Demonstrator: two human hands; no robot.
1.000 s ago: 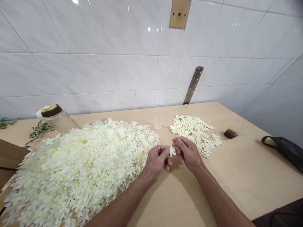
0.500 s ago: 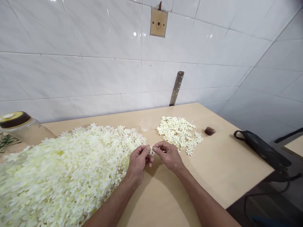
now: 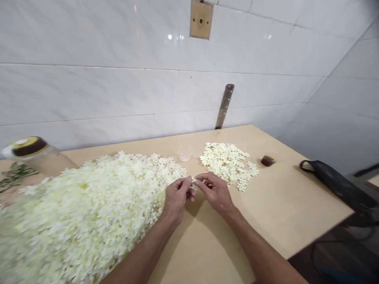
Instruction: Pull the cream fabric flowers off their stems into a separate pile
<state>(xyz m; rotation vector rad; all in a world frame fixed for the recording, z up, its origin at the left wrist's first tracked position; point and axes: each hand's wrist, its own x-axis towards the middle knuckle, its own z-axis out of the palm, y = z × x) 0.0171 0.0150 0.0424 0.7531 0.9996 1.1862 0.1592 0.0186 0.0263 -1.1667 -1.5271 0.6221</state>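
Observation:
Between my fingertips is a small white flower [image 3: 194, 182], partly hidden by them. My left hand [image 3: 179, 196] pinches it from the left, and my right hand [image 3: 215, 192] holds it from the right with thumb and forefinger. A large heap of white-yellow flowers [image 3: 97, 213] spreads over the left side of the table, close to my left hand. Beyond my right hand lies a smaller pile of the same flowers [image 3: 225, 159].
On the brown table [image 3: 189, 252] stand a clear jar with a yellow and dark lid [image 3: 29, 146], a small clear dish [image 3: 185, 157] and a cup of dark liquid [image 3: 268, 160]. A black pouch [image 3: 334, 181] lies at the right edge. A metal bracket [image 3: 225, 106] is on the tiled wall.
The whole view has shifted a little, so the table's things appear slightly further right and higher. Both hands still meet at the small flower.

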